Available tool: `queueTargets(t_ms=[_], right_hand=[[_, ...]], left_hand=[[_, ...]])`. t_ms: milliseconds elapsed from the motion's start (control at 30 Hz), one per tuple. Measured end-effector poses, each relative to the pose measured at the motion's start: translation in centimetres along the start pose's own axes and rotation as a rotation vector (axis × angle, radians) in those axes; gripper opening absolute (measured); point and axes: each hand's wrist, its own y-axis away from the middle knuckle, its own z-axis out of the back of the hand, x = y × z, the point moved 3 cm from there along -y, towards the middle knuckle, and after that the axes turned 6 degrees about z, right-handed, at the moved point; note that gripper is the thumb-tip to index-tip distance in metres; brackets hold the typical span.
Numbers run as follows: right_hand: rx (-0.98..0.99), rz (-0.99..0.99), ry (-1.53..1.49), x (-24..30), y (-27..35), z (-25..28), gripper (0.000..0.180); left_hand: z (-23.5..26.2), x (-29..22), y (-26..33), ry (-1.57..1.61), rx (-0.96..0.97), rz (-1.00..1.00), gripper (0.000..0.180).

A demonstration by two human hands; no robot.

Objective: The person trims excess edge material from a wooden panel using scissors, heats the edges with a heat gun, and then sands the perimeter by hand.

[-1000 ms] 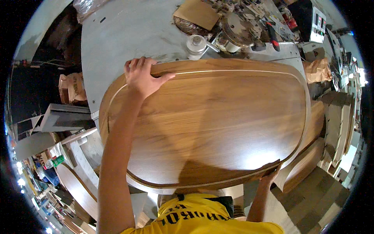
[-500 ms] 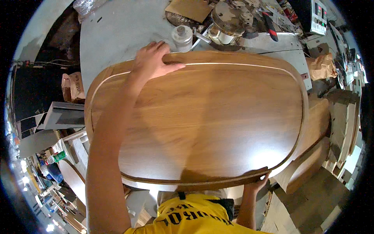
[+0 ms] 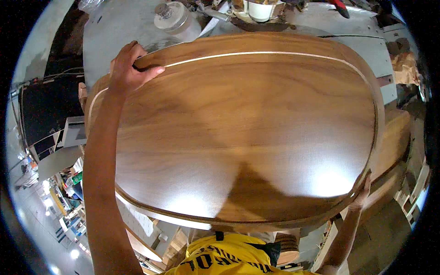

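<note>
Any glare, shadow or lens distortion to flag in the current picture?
Head view: strong glare on the rounded wood-grain panel, lower right, with a weaker patch lower left; head view: a dark, peaked shadow between them; head view: fisheye bending toward the rim, black corners.

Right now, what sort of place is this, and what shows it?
Probably a woodworking shop: the large rounded wooden board, another wooden piece at right, and the grey bench beyond.

glare: two white patches low on wooden panel | shadow: dark wedge between | edges: bowed, black-rimmed
</note>
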Motion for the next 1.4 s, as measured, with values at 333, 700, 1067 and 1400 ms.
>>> queueTargets(t_ms=[333, 700, 1067, 1400], right_hand=[[0.205, -0.026, -0.240, -1.7, 7.7, -5.8, 0.027], [-0.031, -0.174, -0.428, -5.8, 12.5, -9.1, 0.028], [-0.129, -0.105, -0.118, -4.4, 20.5, -16.5, 0.034], [0.004, -0.089, -0.105, -4.5, 22.0, -19.5, 0.037]], left_hand=[[1.3, 3.4, 1.0, -0.194, -0.021, -0.175, 0.065], [-1.4, -6.4, -3.1, -0.095, -0.046, -0.158, 0.060], [-0.1, -1.0, -2.1, -0.046, -0.052, -0.234, 0.062], [0.8, 3.2, 0.0, -0.020, -0.056, -0.163, 0.067]])
